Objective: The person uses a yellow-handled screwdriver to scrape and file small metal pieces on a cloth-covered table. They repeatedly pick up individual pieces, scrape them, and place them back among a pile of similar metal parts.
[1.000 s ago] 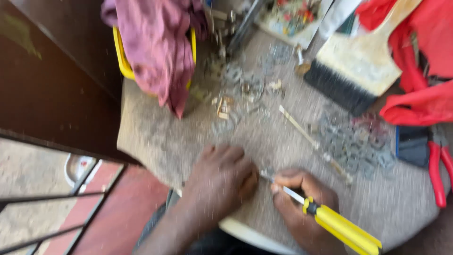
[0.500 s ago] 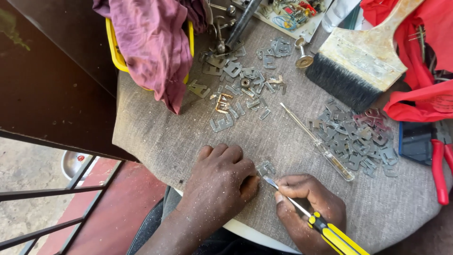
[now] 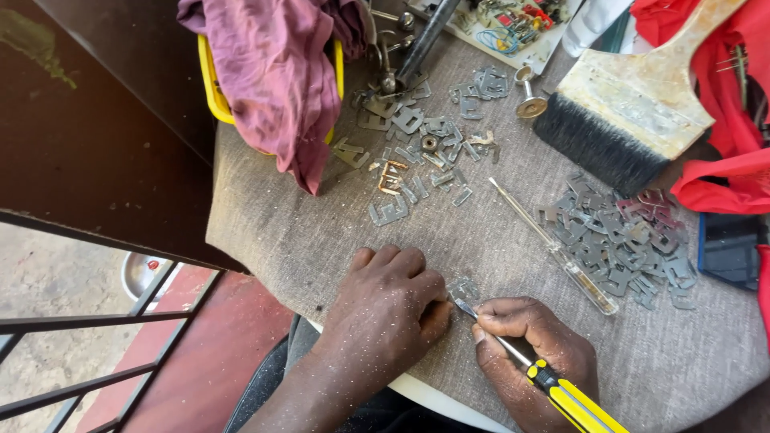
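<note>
- Two hands working right at the near edge of the table [image 3: 305, 240]: the left hand [image 3: 385, 309] is pressing down, fingers curled together over a small stack of metal plates [image 3: 463, 287], and the right hand [image 3: 533, 353] is wrapping its grip tight around a yellow-handled screwdriver [image 3: 553, 385], tip poking at that stack.
- Not much spare room there, the table edge is sitting just under both wrists.
- Further up, a second screwdriver with a clear handle [image 3: 553, 248] is lying loose, with open cloth on both sides of it.
- Two heaps of flat plates, too many to count: one on the right [image 3: 622, 236], one up the middle [image 3: 417, 140].
- At the far end, one wide paintbrush [image 3: 634, 104] and one purple rag [image 3: 277, 72] hanging over a yellow tub [image 3: 210, 84] at the left edge.
</note>
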